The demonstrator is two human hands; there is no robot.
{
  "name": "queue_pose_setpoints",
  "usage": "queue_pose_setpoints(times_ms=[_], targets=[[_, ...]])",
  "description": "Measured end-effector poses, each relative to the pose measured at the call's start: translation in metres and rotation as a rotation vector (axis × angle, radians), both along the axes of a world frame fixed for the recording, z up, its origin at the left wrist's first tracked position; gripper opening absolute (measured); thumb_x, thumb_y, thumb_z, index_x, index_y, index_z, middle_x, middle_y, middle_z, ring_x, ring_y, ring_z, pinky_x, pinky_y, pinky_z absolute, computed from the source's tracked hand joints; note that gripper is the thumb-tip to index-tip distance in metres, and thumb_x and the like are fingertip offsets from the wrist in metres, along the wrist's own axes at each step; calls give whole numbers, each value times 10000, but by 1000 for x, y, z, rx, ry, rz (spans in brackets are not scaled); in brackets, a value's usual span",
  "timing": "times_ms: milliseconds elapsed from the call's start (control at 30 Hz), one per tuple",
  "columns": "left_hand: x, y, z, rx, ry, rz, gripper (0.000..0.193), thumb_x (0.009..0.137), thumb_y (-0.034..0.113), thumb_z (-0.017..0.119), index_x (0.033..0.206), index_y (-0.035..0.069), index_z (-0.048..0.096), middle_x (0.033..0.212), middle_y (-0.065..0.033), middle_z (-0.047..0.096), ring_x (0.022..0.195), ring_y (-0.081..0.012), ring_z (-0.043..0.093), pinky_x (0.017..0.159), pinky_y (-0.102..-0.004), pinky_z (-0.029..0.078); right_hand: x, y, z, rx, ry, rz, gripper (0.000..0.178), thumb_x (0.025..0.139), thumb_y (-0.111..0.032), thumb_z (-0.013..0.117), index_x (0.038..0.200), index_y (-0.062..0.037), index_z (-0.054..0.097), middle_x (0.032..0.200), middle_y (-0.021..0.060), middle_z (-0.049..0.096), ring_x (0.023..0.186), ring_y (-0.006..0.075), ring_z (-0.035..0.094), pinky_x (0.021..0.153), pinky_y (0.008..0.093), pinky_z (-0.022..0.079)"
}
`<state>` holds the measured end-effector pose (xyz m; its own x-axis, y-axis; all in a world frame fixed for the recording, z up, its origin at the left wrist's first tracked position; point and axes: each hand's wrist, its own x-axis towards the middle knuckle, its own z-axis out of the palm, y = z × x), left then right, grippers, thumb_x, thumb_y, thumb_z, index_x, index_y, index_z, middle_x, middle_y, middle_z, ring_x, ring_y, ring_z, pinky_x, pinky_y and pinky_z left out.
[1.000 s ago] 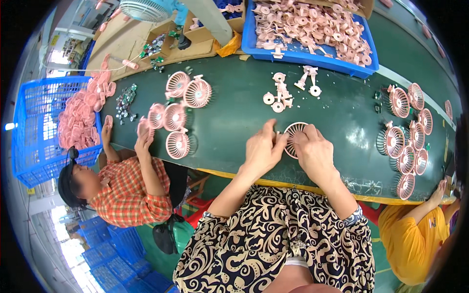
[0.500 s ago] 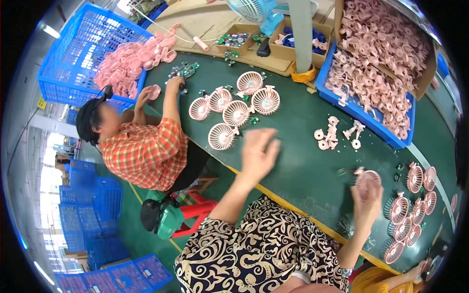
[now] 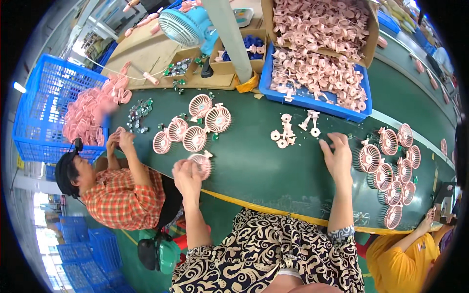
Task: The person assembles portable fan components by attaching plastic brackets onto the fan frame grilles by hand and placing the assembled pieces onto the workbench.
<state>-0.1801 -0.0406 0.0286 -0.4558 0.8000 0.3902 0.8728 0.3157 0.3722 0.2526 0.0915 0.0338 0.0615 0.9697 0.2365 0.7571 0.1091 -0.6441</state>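
Note:
My left hand [image 3: 187, 181] is closed on the edge of a round pink slatted fan cage [image 3: 204, 165], at the near left of the green table. Just beyond it lie several more pink fan cages [image 3: 194, 138], some with small green circuit boards [image 3: 215, 136] beside them. My right hand [image 3: 338, 157] is over the table to the right, fingers apart and nothing in it. The closest things to it are small pink brackets [image 3: 309, 122] and a little pile of pink pieces [image 3: 286, 131]. To its right, another cluster of pink fan cages [image 3: 384, 176] covers the table.
A blue tray [image 3: 312, 109] heaped with pink brackets stands at the back, beside a grey post [image 3: 231, 39]. A co-worker in a checked shirt [image 3: 122, 200] sits at left near a blue crate [image 3: 53, 141]; a person in yellow [image 3: 400, 251] is at right.
My right hand has let go of a fan cage at the right cluster and moved back from it, opening. My left hand, open before, has closed on a cage. The head view has turned.

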Motion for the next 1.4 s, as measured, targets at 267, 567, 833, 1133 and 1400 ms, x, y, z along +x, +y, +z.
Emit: queue_pose_setpoints(times_ms=[267,567,833,1133,1400], targets=[[116,-5,19,-282,-632,-610,194,966,147,736,1113,25,769,932,-110,714,829,-207,671,738,-316,532,-36,33,-32,237,-111,55,302,883,-165,794,1163,-66,737,1145,123,669,911,337,705,775,429,574],[167,4,20,-196,-857,-651,171,969,14,702,1135,12,741,904,-91,748,750,-115,698,652,-271,543,-17,-18,-13,-5,-25,21,248,913,-164,748,1144,-73,735,1090,140,661,879,351,702,770,431,556],[163,23,13,-105,-292,-586,340,943,56,651,1279,13,635,992,-164,711,1017,-406,656,883,-485,538,-5,-78,-4,-63,-33,-4,212,898,-122,766,1099,-63,737,1044,132,650,824,325,702,721,428,557],[168,32,22,-141,-79,-562,157,899,104,737,1043,42,725,855,-128,716,798,-344,625,717,-463,507,22,-83,-4,-72,18,-102,239,882,-75,771,1114,-38,725,1050,147,647,795,316,697,720,402,560],[176,28,19,-136,-175,-675,72,893,115,761,936,58,772,825,-103,738,770,-309,642,722,-438,511,30,-80,1,-98,27,-12,287,851,-60,790,1130,-26,731,990,132,661,691,244,661,650,362,546]])
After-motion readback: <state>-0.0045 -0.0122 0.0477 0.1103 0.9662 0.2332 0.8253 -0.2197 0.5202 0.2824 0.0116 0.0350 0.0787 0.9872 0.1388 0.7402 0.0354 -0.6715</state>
